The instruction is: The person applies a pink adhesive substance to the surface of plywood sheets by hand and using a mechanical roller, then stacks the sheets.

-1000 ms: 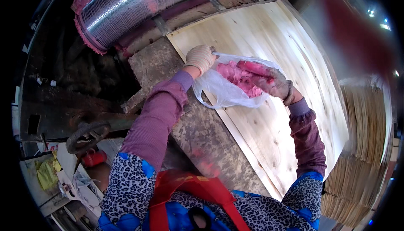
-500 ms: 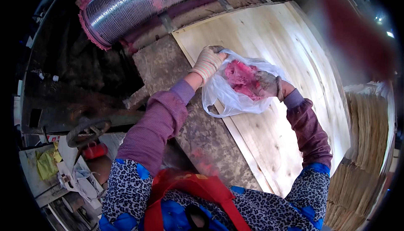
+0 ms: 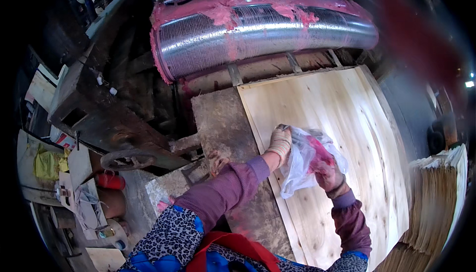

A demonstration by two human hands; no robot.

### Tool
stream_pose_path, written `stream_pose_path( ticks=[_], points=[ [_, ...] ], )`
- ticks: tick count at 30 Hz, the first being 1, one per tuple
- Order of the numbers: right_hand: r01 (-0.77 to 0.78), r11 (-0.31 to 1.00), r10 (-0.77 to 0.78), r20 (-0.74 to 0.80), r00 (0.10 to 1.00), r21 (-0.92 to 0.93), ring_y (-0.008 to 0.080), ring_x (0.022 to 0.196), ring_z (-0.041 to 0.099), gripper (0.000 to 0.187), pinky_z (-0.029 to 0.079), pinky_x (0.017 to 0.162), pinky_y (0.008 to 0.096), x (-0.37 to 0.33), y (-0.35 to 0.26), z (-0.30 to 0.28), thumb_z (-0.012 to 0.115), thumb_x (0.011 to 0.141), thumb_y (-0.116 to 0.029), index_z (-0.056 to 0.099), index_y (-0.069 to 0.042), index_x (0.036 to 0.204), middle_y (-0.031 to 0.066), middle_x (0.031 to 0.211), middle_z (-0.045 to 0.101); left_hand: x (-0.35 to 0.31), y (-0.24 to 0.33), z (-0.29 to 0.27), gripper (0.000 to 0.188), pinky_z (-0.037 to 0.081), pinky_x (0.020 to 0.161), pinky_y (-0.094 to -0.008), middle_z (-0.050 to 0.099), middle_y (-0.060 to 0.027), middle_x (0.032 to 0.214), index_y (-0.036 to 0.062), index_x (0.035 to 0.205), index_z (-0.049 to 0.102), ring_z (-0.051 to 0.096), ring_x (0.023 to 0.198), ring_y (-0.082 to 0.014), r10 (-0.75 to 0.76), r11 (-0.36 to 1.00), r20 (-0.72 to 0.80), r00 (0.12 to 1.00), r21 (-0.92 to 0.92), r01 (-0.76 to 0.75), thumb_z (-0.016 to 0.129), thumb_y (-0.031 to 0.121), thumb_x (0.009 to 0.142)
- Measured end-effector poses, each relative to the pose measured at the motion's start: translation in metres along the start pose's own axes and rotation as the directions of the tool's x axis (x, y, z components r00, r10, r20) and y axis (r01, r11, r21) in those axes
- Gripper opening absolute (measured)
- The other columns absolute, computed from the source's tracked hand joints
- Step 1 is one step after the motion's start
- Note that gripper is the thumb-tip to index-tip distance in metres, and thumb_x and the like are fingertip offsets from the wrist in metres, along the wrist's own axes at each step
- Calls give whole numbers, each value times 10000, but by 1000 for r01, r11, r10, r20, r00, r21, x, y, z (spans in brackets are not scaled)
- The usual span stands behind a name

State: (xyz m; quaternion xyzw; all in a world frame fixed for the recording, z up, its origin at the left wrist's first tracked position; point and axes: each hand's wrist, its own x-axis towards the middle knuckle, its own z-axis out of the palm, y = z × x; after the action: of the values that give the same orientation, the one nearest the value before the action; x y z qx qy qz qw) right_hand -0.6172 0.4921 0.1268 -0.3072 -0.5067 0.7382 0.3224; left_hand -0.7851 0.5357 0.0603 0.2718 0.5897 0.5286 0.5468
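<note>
A translucent white plastic bag with wet-looking pink material inside hangs over the pale wood sheet. My left hand, in a striped knit glove, is closed on the bag's upper left edge. My right hand, in a dirty glove stained pink, is at the bag's right side, against the pink material. Its fingers are partly lost in the bag and the pink, so their grip is unclear. Beneath both hands lies the large wood veneer sheet, its left edge over a stained brown board.
Beyond the sheet lies a shiny metal roller smeared with pink. A rusty handwheel juts out at the left, near a red can and a yellow bag. Stacked veneer sheets stand at the right. A blurred dark red shape covers the upper right.
The view has shifted, showing more of the roller. My hands and the bag appear lower and further right. The bag looks more gathered, and less of its opening shows.
</note>
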Motion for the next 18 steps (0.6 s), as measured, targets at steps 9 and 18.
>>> stream_pose_path(
  ticks=[9, 18],
  points=[
    [328, 887, -356, -31, 934, -325, 202, 1132, 440, 646, 392, 788, 245, -36, -46, 22, 493, 861, -258, 177, 3, 1360, 159, 1290, 409, 8, 25, -33, 266, 430, 759, -314, 580, -49, 930, 38, 1012, 571, 518, 830, -153, 144, 975, 93, 985, 159, -158, 464, 224, 854],
    [267, 892, -314, -76, 946, -364, 233, 1142, 452, 484, 335, 957, 318, -27, -73, 39, 419, 886, -124, 274, 11, 1327, 155, 1252, 456, -20, 58, -66, 255, 457, 581, -283, 597, -21, 822, 20, 971, 592, 541, 682, -131, 48, 998, 195, 980, 25, -54, 627, 147, 752]
  ],
)
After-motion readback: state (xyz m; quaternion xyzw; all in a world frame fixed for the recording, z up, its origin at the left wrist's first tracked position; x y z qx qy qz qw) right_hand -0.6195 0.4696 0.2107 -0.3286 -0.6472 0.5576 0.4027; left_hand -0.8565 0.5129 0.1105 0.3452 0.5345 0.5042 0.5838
